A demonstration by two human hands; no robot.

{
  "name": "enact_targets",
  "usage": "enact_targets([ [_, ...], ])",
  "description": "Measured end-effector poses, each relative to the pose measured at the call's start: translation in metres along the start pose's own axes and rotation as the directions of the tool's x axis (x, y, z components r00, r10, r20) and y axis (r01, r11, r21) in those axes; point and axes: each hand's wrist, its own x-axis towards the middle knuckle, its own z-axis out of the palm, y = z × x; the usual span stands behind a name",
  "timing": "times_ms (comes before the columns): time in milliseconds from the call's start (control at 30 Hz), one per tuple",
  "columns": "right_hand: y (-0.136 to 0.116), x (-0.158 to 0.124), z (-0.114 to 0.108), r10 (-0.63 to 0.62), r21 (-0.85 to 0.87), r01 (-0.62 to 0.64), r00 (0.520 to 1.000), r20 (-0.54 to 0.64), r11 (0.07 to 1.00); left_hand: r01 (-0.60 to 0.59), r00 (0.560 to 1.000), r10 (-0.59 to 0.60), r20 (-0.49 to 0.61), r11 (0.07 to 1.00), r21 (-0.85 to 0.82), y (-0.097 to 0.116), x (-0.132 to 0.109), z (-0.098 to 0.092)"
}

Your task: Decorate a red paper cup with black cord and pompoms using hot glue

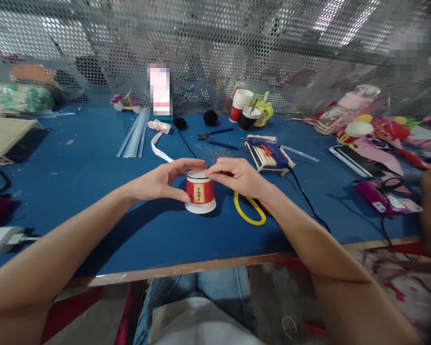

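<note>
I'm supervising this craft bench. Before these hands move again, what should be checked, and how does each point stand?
1. Red paper cup upside down, rim flat on blue table: ok.
2. Left hand grip on the cup's side: ok.
3. Right hand fingertips on its upturned base: ok.
4. Yellow loop clear of right forearm: not ok, lies under it.
5. Glue gun on its stick rack: ok; heat: cannot tell.

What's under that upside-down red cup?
Only the blue table shows beneath the cup; its rim sits flat, so anything inside is hidden. The left hand and right hand hold its top.
</note>
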Motion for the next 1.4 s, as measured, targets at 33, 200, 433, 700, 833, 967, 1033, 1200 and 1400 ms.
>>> enact_targets([
  [33,0.000,0.000,0.000,-0.001,-0.002,0.001,1.000,0.000,1.000,0.009,1.000,-0.009,-0.011,1.000,0.008,-0.001,0.000,0.000],
  [200,0.000,0.000,0.000,0.000,-0.001,0.000,1.000,0.006,1.000,0.081,0.990,-0.079,-0.118,0.997,0.016,-0.008,0.001,0.004],
  [433,-0.005,0.000,0.001,0.021,0.020,-0.021,1.000,0.008,1.000,0.162,0.975,-0.165,-0.151,0.986,-0.035,-0.014,0.003,0.016],
  [700,-0.013,-0.001,0.003,0.003,-0.019,-0.002,1.000,0.021,1.000,0.071,0.959,0.035,-0.281,0.930,0.360,0.004,0.001,0.022],
  [833,-0.017,-0.002,0.004,0.013,-0.036,-0.012,0.999,0.038,0.999,0.112,0.966,-0.039,-0.255,0.953,0.281,0.006,0.001,0.027],
  [967,-0.022,-0.002,0.003,0.005,-0.070,-0.002,0.999,0.043,0.998,0.118,0.972,-0.095,-0.215,0.988,0.097,0.002,0.002,0.031],
  [1033,-0.024,-0.002,0.000,0.003,-0.103,0.002,0.999,0.049,0.995,0.097,0.971,-0.090,-0.223,0.995,0.020,-0.001,0.003,0.034],
  [1200,-0.028,-0.003,-0.005,0.004,-0.138,0.008,0.996,0.084,0.990,0.024,0.973,-0.048,-0.224,0.994,-0.111,-0.009,0.006,0.042],
  [1400,-0.030,-0.002,-0.001,0.028,-0.117,-0.021,0.998,0.063,0.993,0.080,0.978,-0.079,-0.191,0.997,-0.004,-0.003,0.005,0.034],
])
